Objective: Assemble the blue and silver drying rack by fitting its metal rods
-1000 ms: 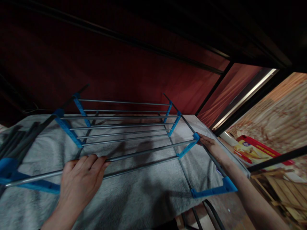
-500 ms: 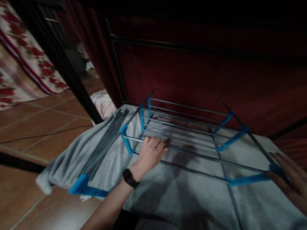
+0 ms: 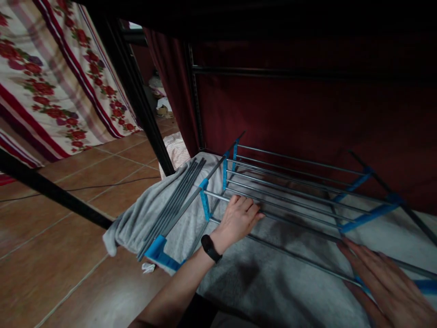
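Note:
A rack of grey metal rods [image 3: 293,182] joined by blue plastic connectors [image 3: 205,205] lies on a grey towel [image 3: 273,282]. My left hand [image 3: 239,218], with a black watch on the wrist, rests palm down on a front rod near the left blue connector, fingers curled over it. My right hand [image 3: 385,278] lies flat with fingers stretched out over the front rod at the lower right, partly covering a blue connector. Several loose grey rods [image 3: 174,205] lie bundled on the towel's left edge.
A dark red fabric wall [image 3: 290,109] stands behind the rack. A black metal post [image 3: 136,100] rises at the left, and another black bar [image 3: 48,189] crosses the brown tiled floor [image 3: 51,255]. A floral cloth [image 3: 51,77] hangs at far left.
The view has swung left, showing the floor and floral cloth. My right hand has come off the right side rail and now lies flat on the front rod. My left hand stays on its rod.

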Demonstrator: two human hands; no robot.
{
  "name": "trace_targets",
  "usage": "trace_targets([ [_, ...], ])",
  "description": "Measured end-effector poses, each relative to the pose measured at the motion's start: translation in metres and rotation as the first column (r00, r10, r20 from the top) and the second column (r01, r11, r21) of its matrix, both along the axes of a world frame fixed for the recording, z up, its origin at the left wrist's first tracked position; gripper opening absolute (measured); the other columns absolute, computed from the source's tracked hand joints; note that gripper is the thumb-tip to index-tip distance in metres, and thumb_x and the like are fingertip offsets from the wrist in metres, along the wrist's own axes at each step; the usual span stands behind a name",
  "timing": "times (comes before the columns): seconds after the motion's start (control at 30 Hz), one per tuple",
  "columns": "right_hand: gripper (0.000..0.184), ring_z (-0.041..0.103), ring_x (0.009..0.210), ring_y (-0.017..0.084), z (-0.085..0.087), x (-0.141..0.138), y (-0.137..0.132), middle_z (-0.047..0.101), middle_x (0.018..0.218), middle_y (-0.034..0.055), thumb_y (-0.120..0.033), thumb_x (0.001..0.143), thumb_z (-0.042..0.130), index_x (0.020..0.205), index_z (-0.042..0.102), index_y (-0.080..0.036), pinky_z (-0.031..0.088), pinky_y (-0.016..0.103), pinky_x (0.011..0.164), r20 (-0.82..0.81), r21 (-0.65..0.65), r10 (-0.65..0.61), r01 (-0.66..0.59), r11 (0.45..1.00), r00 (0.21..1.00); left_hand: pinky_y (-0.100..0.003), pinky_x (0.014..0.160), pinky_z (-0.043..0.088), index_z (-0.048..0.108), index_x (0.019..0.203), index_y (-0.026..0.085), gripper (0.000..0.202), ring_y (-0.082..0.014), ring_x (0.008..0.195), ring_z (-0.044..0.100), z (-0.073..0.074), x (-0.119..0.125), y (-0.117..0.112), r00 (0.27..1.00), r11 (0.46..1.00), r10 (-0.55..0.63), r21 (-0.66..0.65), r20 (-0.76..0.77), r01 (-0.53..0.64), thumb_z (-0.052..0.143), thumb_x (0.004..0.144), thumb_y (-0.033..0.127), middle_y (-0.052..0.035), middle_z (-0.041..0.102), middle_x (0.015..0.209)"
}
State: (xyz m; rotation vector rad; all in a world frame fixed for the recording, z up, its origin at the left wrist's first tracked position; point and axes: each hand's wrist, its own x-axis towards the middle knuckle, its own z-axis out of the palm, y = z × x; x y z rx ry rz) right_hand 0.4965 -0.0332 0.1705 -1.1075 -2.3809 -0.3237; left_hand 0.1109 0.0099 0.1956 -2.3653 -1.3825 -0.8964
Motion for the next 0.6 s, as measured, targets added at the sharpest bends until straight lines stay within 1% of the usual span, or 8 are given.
trace_targets([
  [0.1, 0.062, 0.059, 0.130, 0.033, 0.003, -0.029, 0.013, 0.059, 0.148, 0.0102, -0.045, 0.102, 0.039, 0.162, 0.032, -0.029, 0.036, 0.057, 0.116, 0.064, 0.046, -0.001, -0.002, 0.999, 0.998, -0.039, 0.081, 0.039, 0.067, 0.100, 0.015, 0.032, -0.0212, 0.085, 0.058, -0.002, -0.001, 0.002, 1.000, 1.000, -0.010, -0.004, -0.010, 0.010, 0.047, 0.106, 0.038, -0.0066, 0.066, 0.088],
  [0.13, 0.059, 0.062, 0.125, 0.032, 0.003, -0.038, 0.019, 0.063, 0.142, 0.0111, -0.043, 0.104, 0.039, 0.160, 0.035, -0.027, 0.037, 0.056, 0.115, 0.052, 0.071, -0.024, 0.020, 0.997, 0.998, -0.040, 0.082, 0.039, 0.068, 0.100, 0.015, 0.032, -0.0213, 0.086, 0.058, -0.002, -0.002, 0.003, 1.000, 1.000, -0.010, -0.005, -0.013, 0.010, 0.047, 0.106, 0.038, -0.0065, 0.066, 0.088],
  [0.2, 0.051, 0.066, 0.113, 0.030, 0.002, -0.051, 0.030, 0.069, 0.126, 0.0115, -0.042, 0.105, 0.040, 0.153, 0.046, -0.024, 0.043, 0.051, 0.109, 0.026, 0.097, -0.072, 0.069, 0.993, 0.997, -0.040, 0.083, 0.041, 0.068, 0.103, 0.015, 0.031, -0.0212, 0.086, 0.059, -0.002, -0.002, 0.004, 1.000, 1.000, -0.012, -0.008, -0.015, 0.012, 0.048, 0.106, 0.039, -0.0062, 0.066, 0.089],
  [0.3, 0.041, 0.067, 0.097, 0.027, -0.002, -0.061, 0.042, 0.071, 0.110, 0.0100, -0.039, 0.106, 0.041, 0.138, 0.059, -0.020, 0.050, 0.044, 0.095, 0.033, 0.100, -0.085, 0.081, 0.992, 0.996, -0.041, 0.092, 0.043, 0.067, 0.113, 0.016, 0.027, -0.0207, 0.091, 0.060, 0.003, -0.001, -0.002, 1.000, 1.000, -0.009, 0.003, 0.001, 0.009, 0.050, 0.105, 0.036, -0.0062, 0.068, 0.097],
  [0.37, 0.038, 0.066, 0.092, 0.025, -0.005, -0.063, 0.045, 0.070, 0.106, 0.0091, -0.036, 0.107, 0.041, 0.135, 0.060, -0.018, 0.050, 0.041, 0.090, 0.046, 0.123, -0.077, 0.070, 0.990, 0.996, -0.043, 0.101, 0.043, 0.065, 0.122, 0.018, 0.026, -0.0212, 0.101, 0.061, 0.012, -0.002, -0.018, 1.000, 1.000, 0.006, 0.006, 0.019, -0.006, 0.051, 0.104, 0.032, -0.0078, 0.068, 0.109],
  [0.47, 0.036, 0.064, 0.092, 0.025, -0.007, -0.063, 0.046, 0.070, 0.106, 0.0093, -0.032, 0.107, 0.043, 0.134, 0.060, -0.017, 0.049, 0.041, 0.088, 0.064, 0.184, -0.071, 0.059, 0.981, 0.995, -0.044, 0.108, 0.040, 0.062, 0.127, 0.020, 0.026, -0.0227, 0.115, 0.059, 0.031, -0.007, -0.057, 0.997, 0.998, 0.056, -0.008, 0.058, -0.056, 0.053, 0.103, 0.026, -0.0102, 0.066, 0.123],
  [0.53, 0.034, 0.064, 0.092, 0.025, -0.007, -0.063, 0.045, 0.070, 0.108, 0.0094, -0.029, 0.106, 0.045, 0.134, 0.060, -0.016, 0.048, 0.041, 0.088, 0.086, 0.203, -0.077, 0.058, 0.977, 0.993, -0.043, 0.109, 0.040, 0.062, 0.126, 0.020, 0.026, -0.0226, 0.118, 0.059, 0.045, -0.018, -0.086, 0.994, 0.997, 0.081, 0.005, 0.071, -0.081, 0.054, 0.102, 0.021, -0.0103, 0.066, 0.123],
  [0.6, 0.033, 0.063, 0.091, 0.024, -0.006, -0.064, 0.045, 0.070, 0.108, 0.0090, -0.027, 0.105, 0.046, 0.133, 0.060, -0.016, 0.047, 0.041, 0.088, 0.106, 0.214, -0.084, 0.060, 0.975, 0.991, -0.042, 0.109, 0.040, 0.063, 0.126, 0.019, 0.027, -0.0228, 0.118, 0.060, 0.060, -0.035, -0.109, 0.990, 0.991, 0.125, 0.045, 0.059, -0.128, 0.054, 0.101, 0.017, -0.0103, 0.067, 0.120],
])
